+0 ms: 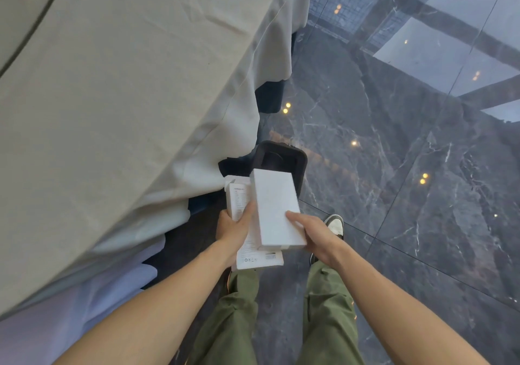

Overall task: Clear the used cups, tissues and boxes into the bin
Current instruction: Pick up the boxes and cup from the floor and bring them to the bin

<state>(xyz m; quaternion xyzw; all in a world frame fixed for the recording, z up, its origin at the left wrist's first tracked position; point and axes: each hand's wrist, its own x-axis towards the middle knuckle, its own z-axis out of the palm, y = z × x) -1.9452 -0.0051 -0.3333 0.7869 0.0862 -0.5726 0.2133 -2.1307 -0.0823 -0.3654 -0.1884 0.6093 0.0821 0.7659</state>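
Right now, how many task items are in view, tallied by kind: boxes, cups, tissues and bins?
Boxes: 2, a plain white box held by the right hand and a printed white box held by the left hand
Bins: 1, the black bin on the floor beside the table
Cups: 0
Tissues: 0
Total: 3

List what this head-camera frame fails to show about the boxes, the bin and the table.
- Black plastic bin: its contents and near rim are hidden by the plain white rectangular box held above it.
- Printed white box: the text is too small to read, and the left hand covers part of it.
- Number of boxes: the stack overlaps, with the right hand under its edge.
- Grey-clothed table: its top is cut off by the frame edge.
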